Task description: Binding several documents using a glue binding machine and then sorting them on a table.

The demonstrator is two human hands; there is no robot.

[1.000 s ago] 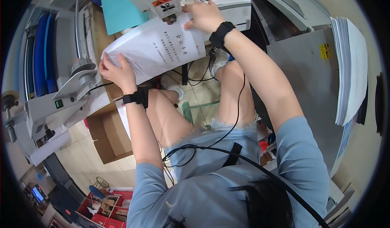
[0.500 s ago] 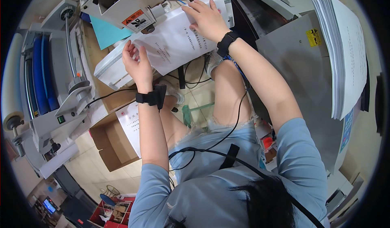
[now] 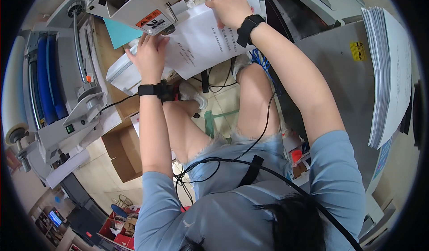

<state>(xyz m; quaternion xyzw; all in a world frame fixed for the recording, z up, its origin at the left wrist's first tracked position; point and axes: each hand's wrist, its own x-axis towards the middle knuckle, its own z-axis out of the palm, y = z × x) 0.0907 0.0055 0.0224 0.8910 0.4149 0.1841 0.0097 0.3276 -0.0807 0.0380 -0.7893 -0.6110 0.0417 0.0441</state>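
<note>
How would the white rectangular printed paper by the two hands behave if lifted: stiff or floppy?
The white rectangular printed paper would probably flop, as it looks thin where it overhangs the white machine table. It seems light, showing little thickness. Its smooth-looking face may slip.

Left forearm runs near to far; left hand spreads its fingers. Right forearm slants far-left; right hand lies palm down, fingers bent.

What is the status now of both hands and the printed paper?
Right hand over printed paper, near its far edge. Left hand open at paper's left side, contact unclear. Possible obstacle: machine head, close to left hand.
</note>
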